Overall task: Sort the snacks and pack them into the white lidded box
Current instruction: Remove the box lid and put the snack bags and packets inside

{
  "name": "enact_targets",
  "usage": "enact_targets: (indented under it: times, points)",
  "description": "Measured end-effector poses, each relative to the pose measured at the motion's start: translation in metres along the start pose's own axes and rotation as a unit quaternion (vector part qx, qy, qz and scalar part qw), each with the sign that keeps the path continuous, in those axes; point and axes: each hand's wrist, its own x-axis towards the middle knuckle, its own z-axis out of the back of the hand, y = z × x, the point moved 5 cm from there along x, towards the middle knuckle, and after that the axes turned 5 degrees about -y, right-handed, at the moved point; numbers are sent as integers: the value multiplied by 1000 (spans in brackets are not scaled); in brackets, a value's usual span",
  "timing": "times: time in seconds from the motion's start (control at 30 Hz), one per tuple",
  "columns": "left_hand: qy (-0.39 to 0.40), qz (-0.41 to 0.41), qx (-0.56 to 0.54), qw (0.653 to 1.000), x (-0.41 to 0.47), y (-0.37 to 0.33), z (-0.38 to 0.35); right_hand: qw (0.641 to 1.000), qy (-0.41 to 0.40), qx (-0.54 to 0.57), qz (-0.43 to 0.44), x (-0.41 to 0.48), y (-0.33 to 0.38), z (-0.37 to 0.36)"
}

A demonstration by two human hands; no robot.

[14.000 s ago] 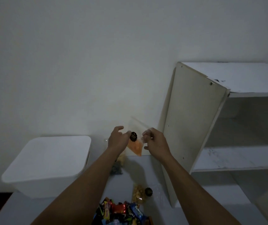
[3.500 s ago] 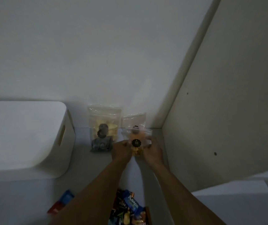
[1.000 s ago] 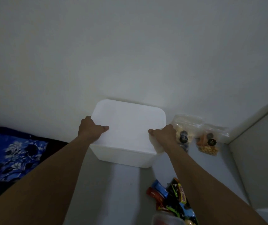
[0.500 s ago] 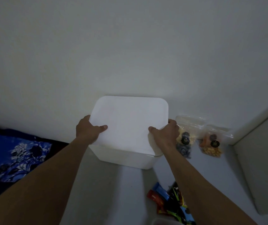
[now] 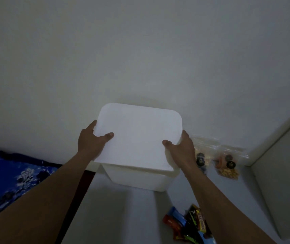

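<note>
The white box stands on the pale surface against the wall. Its white lid is raised off the box and tilted toward me. My left hand grips the lid's left edge, thumb on top. My right hand grips its right edge the same way. Right of the box, clear zip bags lean on the wall: one with yellowish snacks, partly behind my right hand, and one with orange snacks. A pile of colourful wrapped bars lies near the bottom edge.
A white cabinet side panel rises at the far right. A blue floral cloth lies lower at the left, beyond the surface's edge. The plain wall is close behind the box.
Both hands took hold of the lid's sides and have lifted it off the box, tilting it toward me. Earlier they set the orange snack bag against the wall.
</note>
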Motion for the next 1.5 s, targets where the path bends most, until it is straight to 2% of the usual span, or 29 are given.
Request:
enact_targets:
  times: [0.23,0.43,0.73,1.0,1.23,1.4,1.5]
  points:
    - [44,0,-45,998,-33,12,36,1000,2,2,-7,-62,17,14]
    - [74,30,-68,994,-71,53,75,999,-8,6,-38,-143,16,14]
    - [105,100,-74,987,-128,130,111,994,-55,-29,-94,-248,-29,-3]
    - [149,137,-21,979,-156,206,91,980,-50,-107,-161,-286,-101,-32]
    - [174,182,30,967,-158,257,54,950,30,-232,-208,-286,-167,-72]
    - [198,177,167,950,-153,293,43,935,47,-293,-195,-285,-179,-86]
    - [208,146,208,945,-147,301,32,927,64,-324,-178,-284,-183,-93]
